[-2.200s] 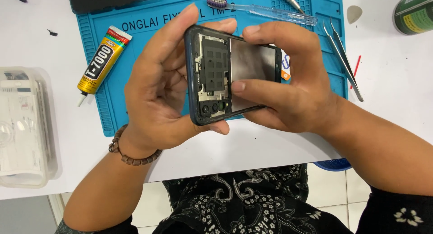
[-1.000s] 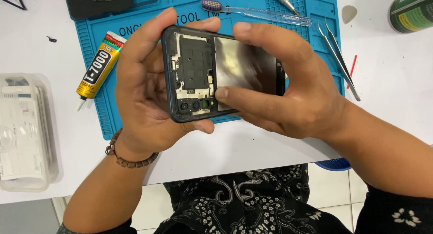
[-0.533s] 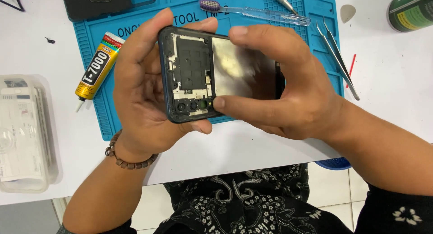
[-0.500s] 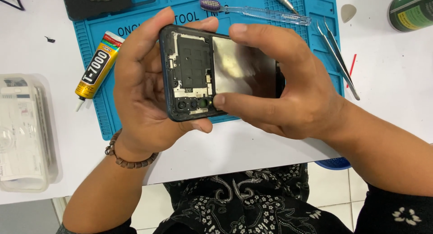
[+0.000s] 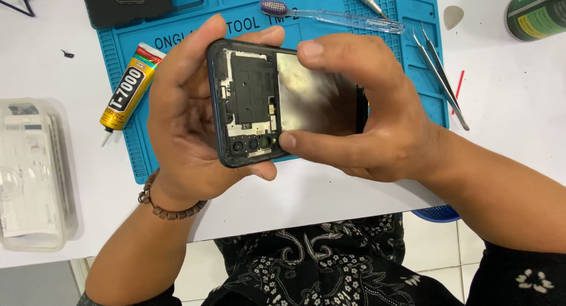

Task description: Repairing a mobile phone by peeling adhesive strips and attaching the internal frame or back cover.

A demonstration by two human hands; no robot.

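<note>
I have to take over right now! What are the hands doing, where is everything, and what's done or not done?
Left hand: cradles the opened phone from the camera end.
Right hand: grips its other end, thumb and fingertips on the shiny inner plate.
Phone: held above the blue mat, back cover off, insides showing.
Nearby: glue tube, toothbrush, tweezers, dark cover piece at the mat's top.
Done: phone opened.
Left: back not closed; glue lies untouched.
</note>
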